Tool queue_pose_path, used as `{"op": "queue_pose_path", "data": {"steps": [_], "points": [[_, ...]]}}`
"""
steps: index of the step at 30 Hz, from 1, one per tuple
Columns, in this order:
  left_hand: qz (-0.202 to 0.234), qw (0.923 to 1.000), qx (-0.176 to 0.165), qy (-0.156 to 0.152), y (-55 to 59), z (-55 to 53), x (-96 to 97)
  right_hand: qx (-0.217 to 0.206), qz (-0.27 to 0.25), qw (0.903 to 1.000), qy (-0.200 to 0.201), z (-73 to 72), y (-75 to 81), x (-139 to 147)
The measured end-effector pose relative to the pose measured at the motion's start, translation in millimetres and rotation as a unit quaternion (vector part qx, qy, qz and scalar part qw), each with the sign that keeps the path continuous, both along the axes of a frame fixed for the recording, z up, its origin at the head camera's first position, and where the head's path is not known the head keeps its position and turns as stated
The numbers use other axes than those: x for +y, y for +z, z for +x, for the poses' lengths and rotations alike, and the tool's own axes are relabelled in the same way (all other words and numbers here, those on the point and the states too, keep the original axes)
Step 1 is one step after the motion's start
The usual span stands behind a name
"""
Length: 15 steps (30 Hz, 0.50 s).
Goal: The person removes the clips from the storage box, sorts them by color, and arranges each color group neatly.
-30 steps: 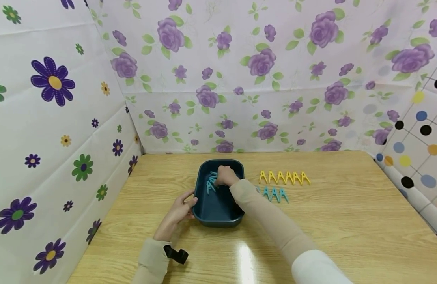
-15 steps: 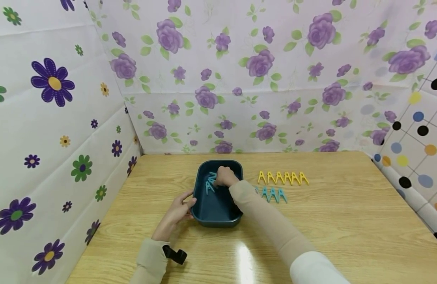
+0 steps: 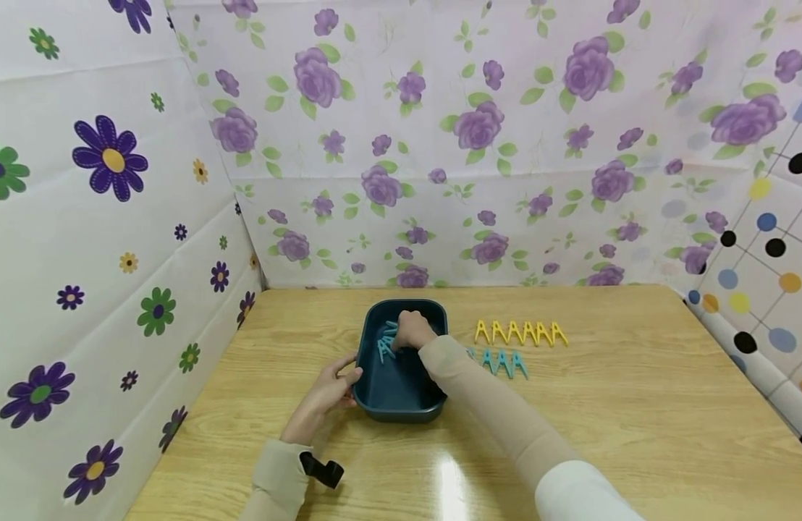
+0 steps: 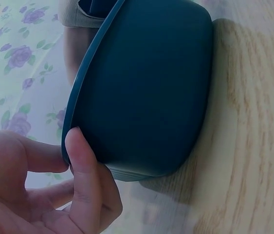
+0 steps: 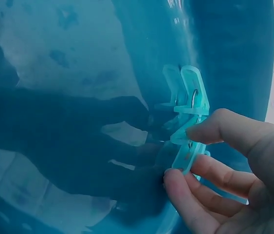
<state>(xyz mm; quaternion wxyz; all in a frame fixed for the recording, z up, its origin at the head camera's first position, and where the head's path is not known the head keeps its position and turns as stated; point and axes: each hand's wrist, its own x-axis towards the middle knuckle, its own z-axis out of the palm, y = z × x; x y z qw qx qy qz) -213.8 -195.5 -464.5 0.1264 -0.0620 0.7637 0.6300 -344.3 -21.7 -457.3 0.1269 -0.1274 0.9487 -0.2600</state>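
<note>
A dark teal plastic bin [image 3: 401,394] stands on the wooden table. At its left side, my left hand [image 3: 326,391] grips the rim, and the left wrist view shows the fingers [image 4: 84,170] pinching the bin's edge. My right hand [image 3: 415,331] reaches down inside. Several light-blue clothespins [image 3: 384,349] lie near the bin's far left part. In the right wrist view, the thumb and fingers pinch one blue clothespin [image 5: 185,158] close to the bin wall. Another blue clothespin [image 5: 195,90] lies just beyond the fingertips. The right hand partly hides the group in the head view.
Right of the bin, yellow clothespins [image 3: 521,333] form a row on the table [image 3: 609,391]. A shorter row of blue clothespins [image 3: 503,363] lies nearer, partly behind the right sleeve [image 3: 492,405]. A flowered cloth [image 3: 433,145] hangs behind the table.
The head view has shifted slightly. Both hands stay almost where they were, the left at the bin's rim and the right among the blue clothespins.
</note>
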Motion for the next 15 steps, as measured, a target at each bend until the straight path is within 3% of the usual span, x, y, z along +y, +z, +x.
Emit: {"op": "queue_pose_path", "data": {"steps": [4, 10, 15], "points": [[0.001, 1.0, -0.005, 0.006, 0.2, -0.6, 0.0, -0.001, 0.015, 0.9999, 0.007, 0.8, -0.1, -2.7], [0.0, 1.0, -0.004, 0.007, -1.1, -1.3, -0.3, -0.042, 0.089, 0.9949, 0.02, 3.2, 7.1, -9.9], [-0.005, 1.0, -0.002, 0.009, -1.1, -1.6, 0.1, -0.072, 0.083, 0.9939, 0.003, 2.6, 13.4, -7.1]]}}
